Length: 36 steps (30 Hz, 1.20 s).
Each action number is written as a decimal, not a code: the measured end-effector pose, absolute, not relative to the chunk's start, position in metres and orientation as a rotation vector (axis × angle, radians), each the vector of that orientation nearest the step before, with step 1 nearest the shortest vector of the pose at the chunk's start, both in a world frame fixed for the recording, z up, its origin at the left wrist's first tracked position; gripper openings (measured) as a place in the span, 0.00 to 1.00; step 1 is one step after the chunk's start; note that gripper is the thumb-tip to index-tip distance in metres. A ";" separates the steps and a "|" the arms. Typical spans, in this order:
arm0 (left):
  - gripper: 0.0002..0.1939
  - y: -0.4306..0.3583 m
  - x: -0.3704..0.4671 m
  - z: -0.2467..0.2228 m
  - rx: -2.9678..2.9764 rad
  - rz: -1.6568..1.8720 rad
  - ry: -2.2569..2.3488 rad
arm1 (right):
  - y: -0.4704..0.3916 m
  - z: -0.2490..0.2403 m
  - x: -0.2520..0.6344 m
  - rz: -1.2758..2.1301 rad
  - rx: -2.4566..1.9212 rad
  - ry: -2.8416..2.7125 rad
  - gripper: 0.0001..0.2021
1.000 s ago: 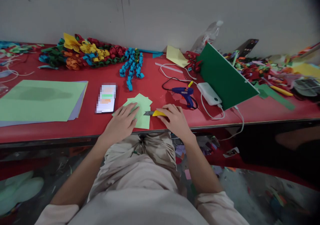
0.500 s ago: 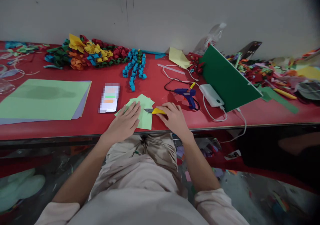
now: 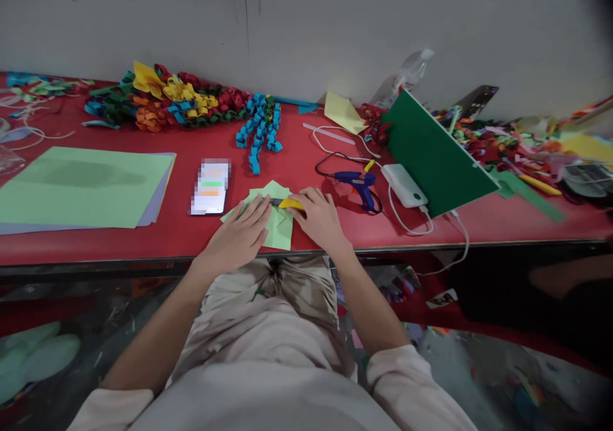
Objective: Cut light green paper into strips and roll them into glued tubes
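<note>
Light green paper (image 3: 280, 232), folded or stacked with pointed edges, lies at the front edge of the red table. My left hand (image 3: 243, 232) rests flat on its left part, fingers extended. In my right hand (image 3: 320, 217) is a yellow utility knife (image 3: 291, 204), gripped between thumb and fingers. Its dark blade points left over the upper part of the paper, with the tip close to my left fingertips. Whether the blade is under a fold, I cannot tell.
A phone (image 3: 211, 187) and a green sheet stack (image 3: 90, 185) lie left. Paper chains (image 3: 258, 128) are behind. Rightward are a blue glue gun (image 3: 357, 182), a white power bank (image 3: 405, 185) with cables, and a leaning green board (image 3: 438, 153).
My right hand has moved left and slightly away from me, bringing the knife blade over the paper to my left fingertips. My left hand has stayed in place.
</note>
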<state>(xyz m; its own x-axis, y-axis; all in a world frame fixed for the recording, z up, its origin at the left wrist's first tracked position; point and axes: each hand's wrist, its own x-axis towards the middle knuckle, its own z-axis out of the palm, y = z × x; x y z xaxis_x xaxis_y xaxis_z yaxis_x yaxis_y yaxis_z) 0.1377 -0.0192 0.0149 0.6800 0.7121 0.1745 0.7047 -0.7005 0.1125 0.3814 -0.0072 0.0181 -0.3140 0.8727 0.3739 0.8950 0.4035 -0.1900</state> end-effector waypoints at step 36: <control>0.21 -0.041 0.128 0.035 2.236 0.913 1.094 | -0.089 0.033 0.390 0.303 -1.108 -1.441 0.02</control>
<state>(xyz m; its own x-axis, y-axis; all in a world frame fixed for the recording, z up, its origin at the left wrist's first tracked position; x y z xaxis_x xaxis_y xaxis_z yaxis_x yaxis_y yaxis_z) 0.1282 -0.0405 0.0351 0.4562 0.8173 0.3520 0.4931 -0.5615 0.6645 0.3898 -0.0895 0.0333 0.1901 0.7545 0.6281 0.4382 0.5073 -0.7420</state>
